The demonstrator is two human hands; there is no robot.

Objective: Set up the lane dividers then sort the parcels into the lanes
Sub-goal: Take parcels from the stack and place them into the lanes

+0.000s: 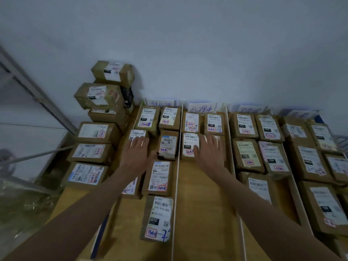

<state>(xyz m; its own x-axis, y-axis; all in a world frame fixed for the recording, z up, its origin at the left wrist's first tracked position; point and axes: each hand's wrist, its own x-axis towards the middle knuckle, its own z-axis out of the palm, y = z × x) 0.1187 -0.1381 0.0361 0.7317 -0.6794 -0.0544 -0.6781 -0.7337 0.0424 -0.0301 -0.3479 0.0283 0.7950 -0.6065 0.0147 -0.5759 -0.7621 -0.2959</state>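
Just two bare forearms coming in from the bottom of the shot, no sleeves showing anywhere up to the frame edge. No watch, no bracelet, no gloves, no rings on the left hand point(136, 152) or right hand point(209, 150). Nails look short and plain.

The nearest parcel point(157, 219) reads "070 070-A80", with "070" white on black below. The parcel by the right hand point(189, 146) shows "070-070-A80" and "070". Further back, one label point(145, 117) says "010", another point(214, 122) "122". The handwritten lane signs are too blurred to read.
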